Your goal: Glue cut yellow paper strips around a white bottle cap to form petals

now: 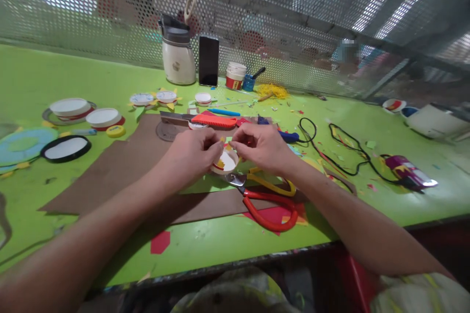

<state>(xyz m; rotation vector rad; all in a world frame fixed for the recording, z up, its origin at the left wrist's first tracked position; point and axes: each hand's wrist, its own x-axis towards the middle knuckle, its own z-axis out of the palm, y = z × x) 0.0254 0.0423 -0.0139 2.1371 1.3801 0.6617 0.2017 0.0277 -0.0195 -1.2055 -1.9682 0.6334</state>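
My left hand (200,149) and my right hand (259,144) meet over a small round white lid (228,160) with a red and yellow edge. Both are closed in a pinch, thumb against fingers. Tiny bits of yellow paper (228,146) show at the fingertips of both hands; their full shape is hidden. Scissors (270,225) with one red and one yellow handle lie just below the lid, blades pointing left. Beyond my hands rests an orange-red utility knife (215,121), its blade out to the left.
Brown cardboard (106,176) lies under my hands. A blue-handled tool (288,136) with a black cord sits right, near a purple object (407,171). White lids (104,118) lie left. A jug (178,58), phone (208,61) and paint pots (235,76) stand behind.
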